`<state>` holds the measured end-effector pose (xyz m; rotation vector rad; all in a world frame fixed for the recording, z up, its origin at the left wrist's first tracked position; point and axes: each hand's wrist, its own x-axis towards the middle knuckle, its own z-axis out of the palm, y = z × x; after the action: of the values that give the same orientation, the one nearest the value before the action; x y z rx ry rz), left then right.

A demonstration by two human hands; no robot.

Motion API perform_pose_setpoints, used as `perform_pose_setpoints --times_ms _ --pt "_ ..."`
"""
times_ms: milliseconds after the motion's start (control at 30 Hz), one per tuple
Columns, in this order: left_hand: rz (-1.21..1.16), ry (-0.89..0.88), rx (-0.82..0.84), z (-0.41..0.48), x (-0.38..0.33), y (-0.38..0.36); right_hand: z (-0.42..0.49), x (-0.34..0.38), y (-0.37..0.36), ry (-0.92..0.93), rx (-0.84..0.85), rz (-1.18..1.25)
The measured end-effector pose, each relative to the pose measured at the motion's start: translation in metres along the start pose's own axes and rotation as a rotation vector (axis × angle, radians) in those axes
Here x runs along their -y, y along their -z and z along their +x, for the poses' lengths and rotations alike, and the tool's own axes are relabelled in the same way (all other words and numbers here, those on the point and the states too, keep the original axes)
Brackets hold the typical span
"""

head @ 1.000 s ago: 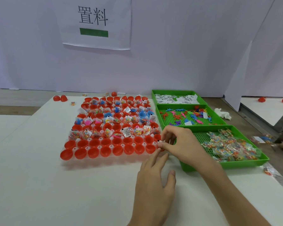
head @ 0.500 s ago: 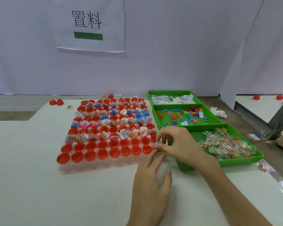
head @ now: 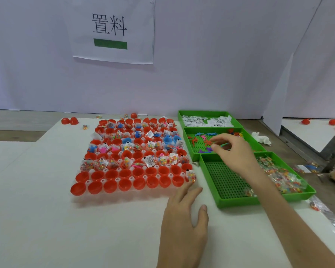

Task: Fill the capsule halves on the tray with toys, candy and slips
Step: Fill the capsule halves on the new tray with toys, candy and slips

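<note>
Capsule tray (head: 128, 193) mid-table (head: 85, 229), far rows filled, 2 near rows of red halves, 1 candy packet (head: 190, 176) in the near-right half. Left hand (head: 184, 225) flat on table, fingers straight. Right hand (head: 234, 151) curled over toy bin (head: 187, 145), possibly pinching a toy; too blurred to tell.

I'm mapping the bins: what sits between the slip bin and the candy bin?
The green toy bin lies between them in the head view, and the right hand hovers over it.
</note>
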<state>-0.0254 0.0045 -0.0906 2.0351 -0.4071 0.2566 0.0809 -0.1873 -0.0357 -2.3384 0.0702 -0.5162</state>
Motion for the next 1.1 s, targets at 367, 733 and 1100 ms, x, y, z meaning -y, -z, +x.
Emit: perform_pose_setpoints --times_ms 367,733,1100 --pt "-0.083 -0.057 -0.021 -0.002 0.001 -0.005 0.125 -0.022 -0.032 -0.009 0.269 -0.533" --pt "-0.121 -0.035 -0.042 0.002 0.005 -0.008 0.140 -0.034 -0.032 0.139 0.199 -0.527" --pt "-0.127 -0.043 -0.017 0.004 0.009 -0.008 0.131 -0.028 -0.021 0.125 -0.007 -0.184"
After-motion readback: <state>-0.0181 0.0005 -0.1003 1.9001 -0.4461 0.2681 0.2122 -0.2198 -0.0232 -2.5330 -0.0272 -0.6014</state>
